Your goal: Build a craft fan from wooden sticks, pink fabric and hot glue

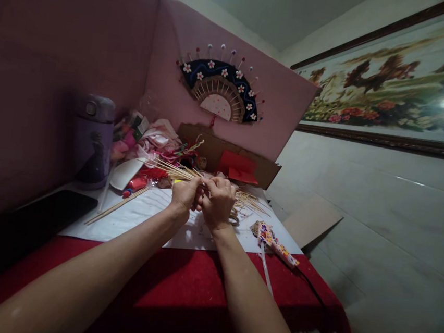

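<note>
A fanned bundle of thin bamboo sticks (176,170) points away to the left above the white sheet. My left hand (186,193) is closed around the near end of these sticks. Pressed up against it, my right hand (218,200) is also closed, its fingers curled at the same end of the bundle. The fingertips overlap, so the exact grip is partly hidden. More loose sticks (252,202) lie just right of my hands. Below them a roundish coil (234,217) shows partly behind my right wrist.
A flower-patterned glue gun (277,245) with its cord lies at right. Left are a purple bottle (93,143), a dark phone (65,206) and longer sticks (118,206). Behind stand heaped craft materials (162,137), red paper (237,167) and cardboard (197,135); a decorated fan (221,90) hangs above.
</note>
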A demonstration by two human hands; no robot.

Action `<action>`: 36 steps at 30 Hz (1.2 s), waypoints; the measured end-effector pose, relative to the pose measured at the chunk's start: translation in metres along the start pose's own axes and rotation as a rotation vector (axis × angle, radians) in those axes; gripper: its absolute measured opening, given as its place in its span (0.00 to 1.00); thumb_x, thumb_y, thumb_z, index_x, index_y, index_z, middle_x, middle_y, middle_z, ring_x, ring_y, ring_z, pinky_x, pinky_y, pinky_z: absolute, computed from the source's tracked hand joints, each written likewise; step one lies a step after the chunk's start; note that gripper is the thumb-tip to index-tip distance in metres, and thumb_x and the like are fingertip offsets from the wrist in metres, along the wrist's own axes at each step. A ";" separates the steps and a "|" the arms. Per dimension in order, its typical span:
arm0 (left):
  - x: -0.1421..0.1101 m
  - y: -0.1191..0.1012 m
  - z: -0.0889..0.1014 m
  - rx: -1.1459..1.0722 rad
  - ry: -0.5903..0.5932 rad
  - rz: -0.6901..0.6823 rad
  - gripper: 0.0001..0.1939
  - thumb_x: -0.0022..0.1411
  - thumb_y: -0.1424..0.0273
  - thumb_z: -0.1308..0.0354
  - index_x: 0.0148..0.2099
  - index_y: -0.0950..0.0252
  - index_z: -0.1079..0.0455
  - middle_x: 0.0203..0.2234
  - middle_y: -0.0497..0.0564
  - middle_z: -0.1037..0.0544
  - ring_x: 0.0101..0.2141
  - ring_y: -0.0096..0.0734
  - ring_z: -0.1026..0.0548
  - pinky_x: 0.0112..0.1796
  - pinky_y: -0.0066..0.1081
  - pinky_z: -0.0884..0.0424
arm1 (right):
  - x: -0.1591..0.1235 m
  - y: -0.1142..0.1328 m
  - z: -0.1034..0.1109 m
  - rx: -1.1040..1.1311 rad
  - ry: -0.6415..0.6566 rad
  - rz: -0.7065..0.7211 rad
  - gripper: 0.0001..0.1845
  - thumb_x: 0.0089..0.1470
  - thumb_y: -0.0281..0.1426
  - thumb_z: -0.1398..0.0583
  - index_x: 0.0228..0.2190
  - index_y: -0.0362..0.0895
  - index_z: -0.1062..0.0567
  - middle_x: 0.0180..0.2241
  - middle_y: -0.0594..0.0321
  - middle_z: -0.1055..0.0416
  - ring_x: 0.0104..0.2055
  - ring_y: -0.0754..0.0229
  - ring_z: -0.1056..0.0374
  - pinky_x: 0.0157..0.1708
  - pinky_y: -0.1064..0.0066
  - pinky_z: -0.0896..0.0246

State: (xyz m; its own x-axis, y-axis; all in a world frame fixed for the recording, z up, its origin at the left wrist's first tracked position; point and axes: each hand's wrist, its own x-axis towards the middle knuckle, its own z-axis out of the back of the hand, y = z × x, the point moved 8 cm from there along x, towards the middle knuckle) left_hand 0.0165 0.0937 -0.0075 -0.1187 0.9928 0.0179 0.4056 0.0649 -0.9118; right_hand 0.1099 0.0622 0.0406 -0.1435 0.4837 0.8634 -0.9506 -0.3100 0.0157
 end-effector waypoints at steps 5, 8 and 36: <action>-0.001 -0.001 0.000 0.012 -0.001 0.017 0.11 0.46 0.65 0.44 0.18 0.66 0.37 0.06 0.45 0.36 0.06 0.23 0.41 0.09 0.23 0.48 | 0.000 0.000 0.001 0.000 -0.005 -0.003 0.08 0.56 0.31 0.41 0.38 0.50 0.23 0.37 0.62 0.28 0.40 0.55 0.41 0.40 0.64 0.55; -0.002 0.000 -0.001 0.020 0.010 0.043 0.12 0.46 0.65 0.44 0.18 0.66 0.36 0.06 0.45 0.36 0.07 0.23 0.40 0.09 0.23 0.48 | 0.000 0.000 0.002 0.001 -0.014 -0.001 0.09 0.55 0.31 0.40 0.38 0.50 0.23 0.37 0.62 0.27 0.40 0.55 0.41 0.40 0.64 0.55; -0.002 0.005 -0.001 0.039 0.025 0.122 0.10 0.47 0.65 0.44 0.21 0.66 0.35 0.07 0.45 0.35 0.07 0.23 0.40 0.11 0.23 0.48 | 0.000 -0.002 -0.001 -0.011 -0.007 -0.005 0.09 0.54 0.29 0.40 0.37 0.50 0.23 0.37 0.63 0.27 0.40 0.56 0.40 0.40 0.64 0.55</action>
State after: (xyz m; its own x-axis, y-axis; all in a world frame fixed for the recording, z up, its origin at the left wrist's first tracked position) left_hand 0.0194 0.0920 -0.0119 -0.0475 0.9953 -0.0842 0.3800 -0.0600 -0.9230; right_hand 0.1115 0.0631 0.0400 -0.1371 0.4791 0.8670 -0.9542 -0.2988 0.0143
